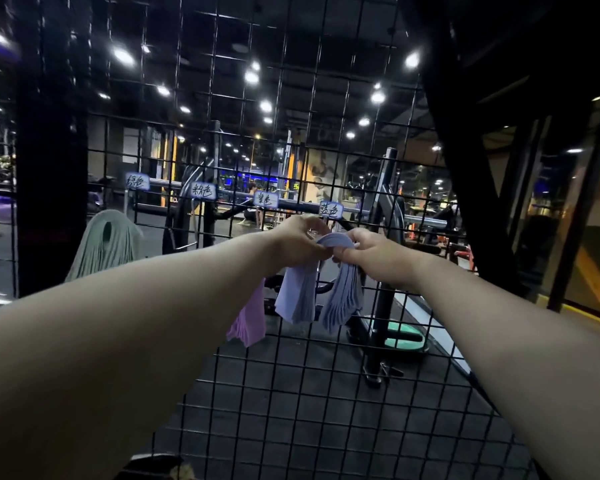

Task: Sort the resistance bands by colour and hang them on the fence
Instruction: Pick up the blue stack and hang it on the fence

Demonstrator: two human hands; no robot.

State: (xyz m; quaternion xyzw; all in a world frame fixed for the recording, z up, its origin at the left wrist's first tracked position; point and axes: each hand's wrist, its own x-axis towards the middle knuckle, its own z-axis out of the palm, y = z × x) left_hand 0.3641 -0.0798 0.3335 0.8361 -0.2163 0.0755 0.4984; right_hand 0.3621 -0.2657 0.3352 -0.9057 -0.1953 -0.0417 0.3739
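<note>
At mid-frame, just right of centre, both hands pinch the top fold of the blue bands [329, 271]: the left hand [297, 242] is closed on the near side of the fold, the right hand [368, 252] closed on its right end, thumb and fingers clamped. The bundle drapes in two limp hanks below the hands, against the fence [291, 393], right under the blue label [330, 209]. It looks light, soft and floppy, a stack of thin loops likely to slide apart or spring off unless held by the fold where all layers meet. Whether a hook is there I cannot tell; the hands hide it. Just left and lower hang the pink bands [248, 320], partly behind the left forearm and close enough to be brushed. The green bands [106, 244] hang well apart at mid-left, below the green label [137, 181]. Two more labels sit between. The mesh wires themselves could snag loose loops.
</note>
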